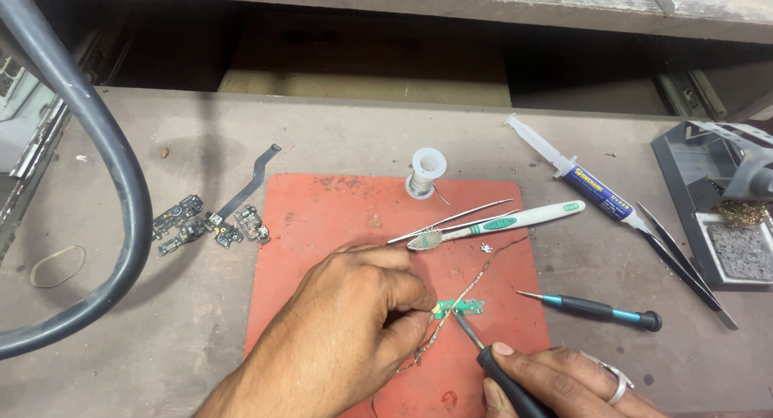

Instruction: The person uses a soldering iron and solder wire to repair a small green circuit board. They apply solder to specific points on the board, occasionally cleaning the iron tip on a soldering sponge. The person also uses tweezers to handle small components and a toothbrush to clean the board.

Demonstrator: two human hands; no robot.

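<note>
My left hand (346, 325) rests on the red mat (322, 217), its fingertips pinching the left end of a small green circuit board (465, 307). My right hand (555, 382) grips a black-handled soldering iron (491, 357) whose metal tip touches the board from the lower right. A thin strand of wire (475, 277) runs diagonally across the mat past the board.
On the mat lie a white and green toothbrush (515, 221), thin metal tweezers (451, 221) and a solder spool (425, 172). To the right sit a teal screwdriver (600, 309), a syringe (576, 176), black tweezers (684, 265) and an iron stand (717, 192). Small phone parts (205, 221), a thick grey cable (113, 184) lie left.
</note>
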